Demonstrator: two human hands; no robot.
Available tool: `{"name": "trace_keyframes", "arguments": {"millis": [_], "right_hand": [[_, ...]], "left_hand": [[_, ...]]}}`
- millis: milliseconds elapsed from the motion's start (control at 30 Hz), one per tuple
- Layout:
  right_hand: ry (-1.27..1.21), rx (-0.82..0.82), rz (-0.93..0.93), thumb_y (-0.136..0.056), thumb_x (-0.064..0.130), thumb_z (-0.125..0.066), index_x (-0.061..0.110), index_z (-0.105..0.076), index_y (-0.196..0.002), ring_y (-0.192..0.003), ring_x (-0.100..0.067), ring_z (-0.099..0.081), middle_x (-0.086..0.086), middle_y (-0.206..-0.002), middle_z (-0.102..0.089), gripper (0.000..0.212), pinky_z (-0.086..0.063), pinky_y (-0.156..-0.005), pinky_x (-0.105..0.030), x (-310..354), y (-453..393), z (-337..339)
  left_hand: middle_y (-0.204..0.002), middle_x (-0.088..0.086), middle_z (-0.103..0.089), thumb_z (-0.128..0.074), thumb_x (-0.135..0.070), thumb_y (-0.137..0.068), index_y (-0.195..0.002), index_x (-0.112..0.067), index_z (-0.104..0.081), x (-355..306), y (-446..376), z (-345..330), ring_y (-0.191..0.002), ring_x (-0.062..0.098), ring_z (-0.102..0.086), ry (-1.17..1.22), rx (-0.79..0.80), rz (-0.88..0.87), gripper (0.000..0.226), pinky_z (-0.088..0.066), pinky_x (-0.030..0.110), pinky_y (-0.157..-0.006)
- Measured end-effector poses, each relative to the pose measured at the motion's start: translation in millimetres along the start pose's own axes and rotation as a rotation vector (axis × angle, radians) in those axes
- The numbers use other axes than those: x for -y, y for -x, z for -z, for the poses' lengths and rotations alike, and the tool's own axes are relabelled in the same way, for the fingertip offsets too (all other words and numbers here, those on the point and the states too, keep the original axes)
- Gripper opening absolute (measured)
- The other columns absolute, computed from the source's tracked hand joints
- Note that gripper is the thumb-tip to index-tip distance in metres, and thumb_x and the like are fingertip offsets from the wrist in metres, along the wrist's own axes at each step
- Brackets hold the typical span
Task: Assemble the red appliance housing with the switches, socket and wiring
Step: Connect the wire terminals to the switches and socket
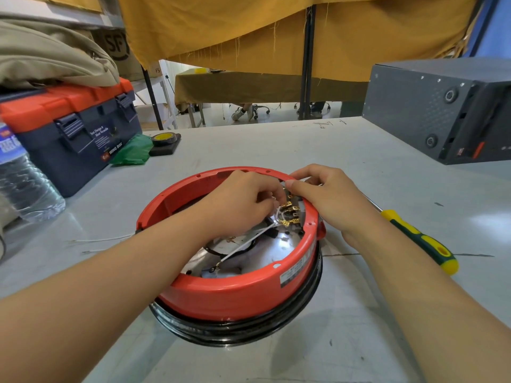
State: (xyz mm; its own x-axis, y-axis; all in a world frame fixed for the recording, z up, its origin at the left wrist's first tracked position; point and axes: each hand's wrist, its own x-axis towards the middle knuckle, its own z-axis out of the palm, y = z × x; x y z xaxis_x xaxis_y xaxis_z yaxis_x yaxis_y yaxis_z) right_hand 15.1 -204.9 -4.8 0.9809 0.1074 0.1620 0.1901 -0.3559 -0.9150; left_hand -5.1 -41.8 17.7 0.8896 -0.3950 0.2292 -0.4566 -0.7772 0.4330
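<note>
The red housing sits upside down on the grey table, resting on a black ring that shows below its near wall, and its open side faces up so the shiny metal plate inside is visible. Both hands reach into the far right part of the housing. The left hand is curled inside the rim, its fingers pinched together around thin white wires that run from the plate up to a cluster of brass terminals against the housing's inner wall. The right hand lies over the rim just right of those terminals, thumb and forefinger pressed together at the top of the cluster; exactly what they clamp cannot be told, as the fingers hide it. A white label is stuck on the housing's outer wall at its right. To the right of the housing, close to the right wrist, a screwdriver with a yellow and green handle lies on the table. Left of the housing lie two loose wires, and farther left stand a water bottle and a toolbox with an orange lid. Beyond the housing, beside the toolbox, are a green bag and a roll of tape. A dark grey case stands far to the right.
</note>
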Motion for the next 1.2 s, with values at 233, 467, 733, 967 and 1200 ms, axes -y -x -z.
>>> {"name": "trace_keyframes", "arguments": {"millis": [233,467,733,967,1200], "right_hand": [[0.006,0.004,0.006,-0.087,0.032,-0.063,0.023,-0.068,-0.097,-0.067,-0.013,-0.061,-0.005,-0.081,-0.064,0.015,-0.046,-0.063,-0.024,-0.1,0.3,0.4],[0.007,0.003,0.005,-0.087,0.032,-0.063,0.023,-0.068,-0.096,-0.072,-0.017,-0.064,-0.007,-0.086,-0.067,0.014,-0.05,-0.068,-0.029,-0.3,0.6,0.0],[0.06,-0.053,0.049,-0.085,0.034,-0.064,0.025,-0.071,-0.09,-0.06,-0.013,-0.054,-0.002,-0.066,-0.056,0.012,-0.04,-0.058,-0.024,-1.6,1.1,-0.3],[0.099,-0.051,0.083,-0.087,0.033,-0.063,0.023,-0.071,-0.092,-0.052,-0.008,-0.046,0.003,-0.057,-0.048,0.015,-0.034,-0.052,-0.019,-1.9,0.1,1.4],[0.103,-0.053,0.095,-0.087,0.034,-0.064,0.024,-0.071,-0.092,-0.05,-0.004,-0.048,0.003,-0.056,-0.051,0.014,-0.034,-0.046,-0.009,-3.9,-0.9,2.2]], "left_hand": [[-0.078,-0.003,-0.066,-0.06,-0.015,-0.088,-0.095,-0.023,-0.069,2.7,0.8,0.7,-0.071,0.002,-0.056,-0.037,0.021,-0.022,0.014,-0.035,0.005,-0.06],[-0.077,0.001,-0.066,-0.057,-0.016,-0.091,-0.101,-0.019,-0.067,4.3,0.8,-2.6,-0.061,0.0,-0.05,-0.069,0.019,-0.044,0.014,-0.035,0.009,-0.057],[-0.072,-0.006,-0.06,-0.054,-0.015,-0.091,-0.095,-0.018,-0.069,4.3,1.6,-2.7,-0.06,0.005,-0.049,-0.12,-0.001,-0.05,0.015,-0.039,0.026,-0.061],[-0.069,-0.009,-0.059,-0.056,-0.015,-0.09,-0.093,-0.018,-0.069,3.4,1.1,-2.4,-0.059,0.003,-0.049,-0.11,-0.01,-0.05,0.013,-0.038,0.026,-0.059],[-0.065,-0.016,-0.054,-0.057,-0.013,-0.089,-0.092,-0.018,-0.067,5.3,0.3,-3.3,-0.059,-0.004,-0.048,-0.101,-0.006,-0.051,0.012,-0.033,0.015,-0.055]]}}
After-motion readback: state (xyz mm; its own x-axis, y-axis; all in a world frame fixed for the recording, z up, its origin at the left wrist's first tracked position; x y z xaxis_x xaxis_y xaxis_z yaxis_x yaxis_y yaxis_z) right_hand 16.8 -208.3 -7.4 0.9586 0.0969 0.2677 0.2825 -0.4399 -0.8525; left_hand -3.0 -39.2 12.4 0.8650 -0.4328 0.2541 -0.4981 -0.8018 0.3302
